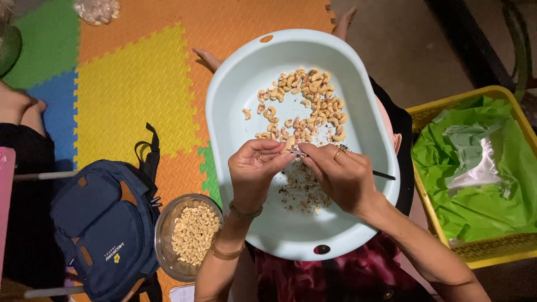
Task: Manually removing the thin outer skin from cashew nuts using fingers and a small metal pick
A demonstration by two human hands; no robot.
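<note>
Pale-blue tub [235, 112], one, holds dozens of cashews [305, 106]; two hands, left [254, 168] and right [341, 176], pinch one cashew [291, 144]; right grips a small tool [299, 151].

Bright overhead light falls evenly on the pale basin [224, 112]. The upper right corner lies dim. Focus is sharp, shadows soft.

Navy backpack [103, 223] lower left on foam puzzle mat [134, 72], mat tiles orange, yellow, green, blue. Metal bowl [163, 235] of peeled cashews just beside backpack. Yellow basket [492, 251] right, lined with green plastic sheet [481, 184]. Clear bag of nuts [98, 10] at top edge. Another person's leg [19, 109] far left.
</note>
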